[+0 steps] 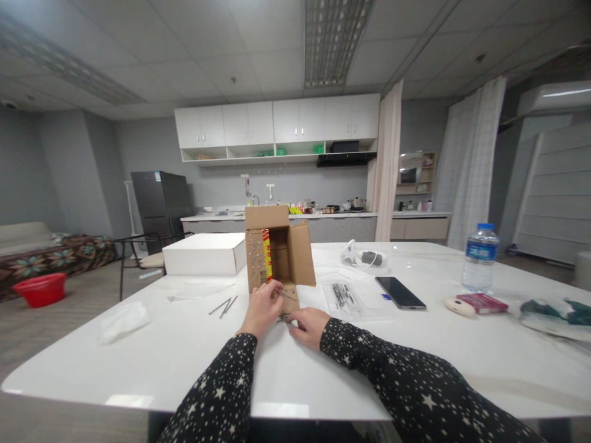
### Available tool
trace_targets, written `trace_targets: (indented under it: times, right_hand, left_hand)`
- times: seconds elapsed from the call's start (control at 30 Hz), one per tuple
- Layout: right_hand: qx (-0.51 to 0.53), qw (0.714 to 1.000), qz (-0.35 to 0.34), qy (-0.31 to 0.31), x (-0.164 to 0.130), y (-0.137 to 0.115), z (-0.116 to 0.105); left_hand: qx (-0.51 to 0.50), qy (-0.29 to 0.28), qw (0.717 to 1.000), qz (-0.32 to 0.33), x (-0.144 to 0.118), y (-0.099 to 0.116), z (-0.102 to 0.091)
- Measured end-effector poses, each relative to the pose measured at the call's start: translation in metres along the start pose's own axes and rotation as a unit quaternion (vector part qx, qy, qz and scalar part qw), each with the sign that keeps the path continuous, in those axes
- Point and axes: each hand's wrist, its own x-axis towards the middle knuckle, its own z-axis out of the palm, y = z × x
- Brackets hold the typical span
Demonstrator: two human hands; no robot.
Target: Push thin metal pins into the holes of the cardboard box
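Observation:
An open brown cardboard box (302,252) stands on the white table in front of me, its opening facing me and a flap folded down toward me. Small round metal pieces dot its left panel, beside a yellow and red strip. Over the lowered flap, my left hand (264,307) is closed, with a thin grey rod (289,297) at its fingertips. My right hand (310,326) is closed at the flap's front edge. Small dark metal bits show by its fingertips, but what it pinches is hidden. Several long thin metal rods (225,306) lie left of my hands.
A white box (205,253) stands left of the cardboard box. To the right lie a clear plastic tray (346,298) with dark small parts, a phone (399,292), a maroon packet (484,303) and a water bottle (480,261). Crumpled white tissue (124,321) lies at left.

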Motion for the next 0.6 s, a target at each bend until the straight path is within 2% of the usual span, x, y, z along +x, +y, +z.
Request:
trace_targets:
  times: [0.4, 0.6]
  right_hand:
    - [-0.007, 1.0, -0.005, -0.003, 0.0022, 0.0034, 0.0047]
    - [0.0, 1.0, -0.006, -0.002, -0.0007, -0.0021, -0.0013]
  left_hand:
    - [0.011, -0.069, 0.998, 0.002, -0.0029, 0.0013, 0.001]
    - [0.01, -0.101, 0.994, 0.029, -0.0042, 0.0018, -0.0024]
